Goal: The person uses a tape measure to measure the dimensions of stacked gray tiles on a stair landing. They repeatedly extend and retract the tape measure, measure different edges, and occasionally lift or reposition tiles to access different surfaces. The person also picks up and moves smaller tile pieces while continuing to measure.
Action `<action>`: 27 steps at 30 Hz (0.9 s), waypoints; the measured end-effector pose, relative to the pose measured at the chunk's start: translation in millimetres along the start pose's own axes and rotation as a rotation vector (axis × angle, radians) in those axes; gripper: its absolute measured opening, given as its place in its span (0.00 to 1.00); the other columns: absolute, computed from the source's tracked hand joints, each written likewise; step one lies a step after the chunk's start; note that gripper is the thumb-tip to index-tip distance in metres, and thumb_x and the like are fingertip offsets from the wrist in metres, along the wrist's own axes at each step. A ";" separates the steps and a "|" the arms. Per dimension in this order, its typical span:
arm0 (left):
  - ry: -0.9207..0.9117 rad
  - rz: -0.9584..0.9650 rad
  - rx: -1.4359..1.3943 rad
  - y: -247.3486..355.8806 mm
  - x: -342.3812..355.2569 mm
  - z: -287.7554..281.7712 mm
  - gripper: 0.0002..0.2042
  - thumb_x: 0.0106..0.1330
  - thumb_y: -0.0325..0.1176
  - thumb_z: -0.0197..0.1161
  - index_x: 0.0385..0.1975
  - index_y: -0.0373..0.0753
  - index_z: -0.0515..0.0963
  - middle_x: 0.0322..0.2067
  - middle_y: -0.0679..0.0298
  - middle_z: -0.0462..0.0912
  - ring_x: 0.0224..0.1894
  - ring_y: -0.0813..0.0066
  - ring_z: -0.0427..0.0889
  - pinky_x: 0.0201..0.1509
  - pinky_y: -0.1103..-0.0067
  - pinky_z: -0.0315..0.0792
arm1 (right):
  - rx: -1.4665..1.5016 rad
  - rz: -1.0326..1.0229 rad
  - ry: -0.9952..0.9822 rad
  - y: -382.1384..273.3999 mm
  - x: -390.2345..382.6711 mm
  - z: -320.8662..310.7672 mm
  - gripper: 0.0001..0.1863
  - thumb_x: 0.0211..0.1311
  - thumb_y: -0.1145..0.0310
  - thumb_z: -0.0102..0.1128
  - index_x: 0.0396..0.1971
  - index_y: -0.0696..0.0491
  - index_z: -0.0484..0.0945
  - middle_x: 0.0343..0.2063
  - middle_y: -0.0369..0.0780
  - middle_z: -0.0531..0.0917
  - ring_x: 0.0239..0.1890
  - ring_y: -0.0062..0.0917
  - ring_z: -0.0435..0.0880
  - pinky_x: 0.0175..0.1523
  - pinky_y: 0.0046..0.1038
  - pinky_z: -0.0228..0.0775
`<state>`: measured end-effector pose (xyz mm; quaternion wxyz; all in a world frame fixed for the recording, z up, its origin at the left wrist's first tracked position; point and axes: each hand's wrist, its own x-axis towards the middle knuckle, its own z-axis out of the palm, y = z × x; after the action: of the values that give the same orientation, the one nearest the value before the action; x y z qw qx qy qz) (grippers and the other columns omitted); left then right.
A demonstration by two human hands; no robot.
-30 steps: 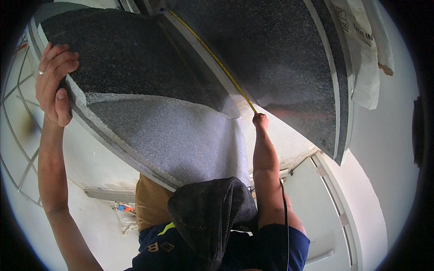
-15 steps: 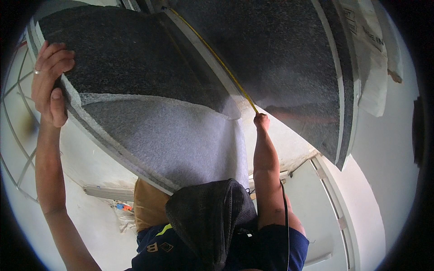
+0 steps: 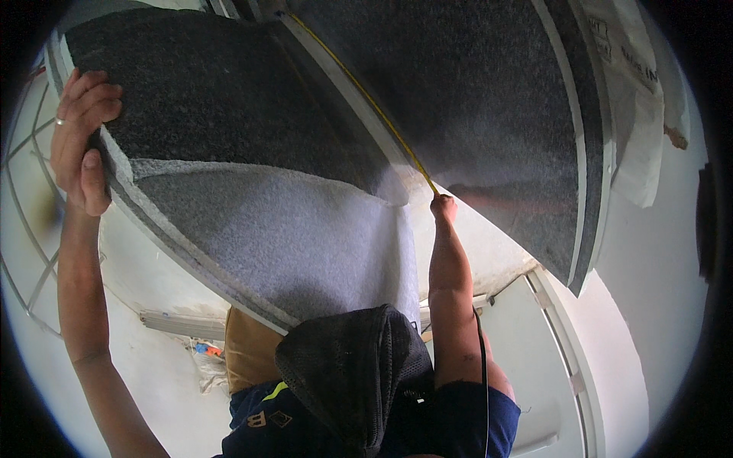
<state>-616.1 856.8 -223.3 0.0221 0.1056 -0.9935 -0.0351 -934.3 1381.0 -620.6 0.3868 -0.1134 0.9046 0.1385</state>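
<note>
Measuring a granite slab: the step in hand appears to be the taking of a length along the slab's edge. The left hand has its grip clamped on the outer rim of the dark speckled granite slab, fingers curled over the top face and thumb pressed against the edge; a ring shows on one finger. The right hand is closed on the end of a yellow measuring tape, pinning it at the near corner where the slab meets a pale strip, and the tape runs taut and straight from there toward the upper left along that seam. The slab lies wide across the upper part of the view, its surface dark grey with fine flecks, the nearer part sunlit and paler, with a lighter border band following its curved right edge. A white printed sack lies just beside that edge. Below the slab a dark mesh cap and a blue garment are seen. As a judgement, the next move calls for keeping the tape flat and tight against the seam while the far mark is read; the far end of the tape is too small to make out.
</note>
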 end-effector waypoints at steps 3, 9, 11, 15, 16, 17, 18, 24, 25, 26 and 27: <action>0.029 0.016 -0.027 0.1 1.8 0.0 0.23 0.68 0.45 0.35 0.35 0.34 0.76 0.38 0.51 0.79 0.51 0.52 0.74 0.65 0.54 0.57 | 0.023 -0.100 -0.065 14.1 9.0 17.1 0.18 0.62 0.53 0.50 0.32 0.50 0.82 0.33 0.47 0.83 0.39 0.41 0.82 0.43 0.41 0.73; 0.177 -0.033 -0.153 7.1 8.2 6.0 0.17 0.59 0.38 0.41 0.29 0.34 0.77 0.33 0.53 0.79 0.45 0.50 0.76 0.63 0.55 0.59 | 0.420 -0.290 -0.400 62.3 -10.5 36.6 0.17 0.64 0.54 0.49 0.27 0.51 0.80 0.22 0.41 0.81 0.25 0.28 0.79 0.33 0.32 0.70; 0.228 -0.032 -0.181 8.8 12.7 8.6 0.15 0.54 0.37 0.43 0.28 0.35 0.77 0.32 0.54 0.79 0.44 0.52 0.77 0.62 0.56 0.59 | 0.430 -0.230 -0.484 72.3 -24.6 21.0 0.15 0.64 0.56 0.51 0.27 0.51 0.79 0.21 0.37 0.80 0.23 0.22 0.76 0.31 0.29 0.68; 0.257 -0.026 -0.193 11.5 19.5 8.1 0.15 0.44 0.35 0.46 0.27 0.36 0.77 0.31 0.57 0.79 0.42 0.56 0.77 0.62 0.58 0.60 | 0.619 -0.257 -0.712 89.1 -68.6 -42.9 0.14 0.63 0.56 0.55 0.26 0.51 0.78 0.18 0.30 0.74 0.20 0.15 0.68 0.23 0.22 0.61; 0.262 -0.032 -0.202 12.9 20.6 7.8 0.15 0.44 0.35 0.46 0.27 0.36 0.77 0.31 0.57 0.79 0.42 0.55 0.77 0.62 0.58 0.60 | 0.574 -0.255 -0.703 88.7 -80.3 -55.8 0.14 0.63 0.55 0.55 0.27 0.50 0.78 0.18 0.30 0.73 0.19 0.14 0.68 0.22 0.21 0.59; 0.273 -0.039 -0.217 14.0 21.4 7.4 0.14 0.44 0.34 0.46 0.26 0.36 0.77 0.31 0.57 0.79 0.42 0.55 0.77 0.62 0.58 0.60 | 0.523 -0.232 -0.711 86.5 -91.0 -69.0 0.15 0.63 0.53 0.55 0.28 0.49 0.78 0.18 0.29 0.73 0.19 0.14 0.67 0.21 0.21 0.57; 0.289 -0.039 -0.236 14.3 22.4 7.4 0.14 0.44 0.33 0.46 0.26 0.37 0.77 0.31 0.57 0.79 0.42 0.54 0.77 0.62 0.58 0.60 | 0.568 -0.281 -0.718 82.9 -101.7 -79.8 0.15 0.63 0.52 0.56 0.30 0.50 0.78 0.19 0.30 0.73 0.19 0.14 0.67 0.21 0.20 0.58; 0.299 -0.065 -0.242 13.9 22.1 7.6 0.15 0.38 0.34 0.49 0.26 0.38 0.77 0.31 0.61 0.79 0.42 0.59 0.77 0.63 0.60 0.59 | 0.752 -0.375 -0.742 54.8 -151.1 -126.9 0.28 0.60 0.49 0.59 0.52 0.53 0.66 0.26 0.35 0.75 0.22 0.16 0.70 0.25 0.21 0.67; 0.294 -0.067 -0.240 13.3 22.0 7.6 0.15 0.38 0.34 0.49 0.26 0.38 0.77 0.31 0.61 0.79 0.42 0.59 0.77 0.63 0.60 0.59 | 0.779 -0.383 -0.733 48.0 -155.9 -132.5 0.30 0.59 0.49 0.59 0.54 0.53 0.64 0.26 0.35 0.75 0.23 0.16 0.71 0.25 0.21 0.66; 0.300 -0.060 -0.245 13.0 21.6 7.4 0.15 0.37 0.33 0.50 0.26 0.39 0.77 0.32 0.61 0.79 0.42 0.60 0.77 0.63 0.61 0.59 | 0.809 -0.407 -0.732 43.0 -162.3 -137.5 0.32 0.59 0.50 0.60 0.56 0.53 0.62 0.27 0.35 0.75 0.23 0.16 0.71 0.25 0.20 0.66; 0.306 -0.054 -0.249 12.7 21.4 6.7 0.16 0.36 0.32 0.51 0.27 0.39 0.77 0.32 0.62 0.79 0.42 0.60 0.77 0.63 0.62 0.59 | 0.839 -0.432 -0.731 37.6 -168.2 -142.6 0.34 0.59 0.50 0.61 0.58 0.52 0.59 0.27 0.35 0.75 0.23 0.16 0.71 0.25 0.20 0.66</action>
<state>-640.1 865.1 -228.3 0.1848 0.1326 -0.9634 -0.1419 -927.8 1384.4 -397.1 0.7044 -0.0772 0.6466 -0.2825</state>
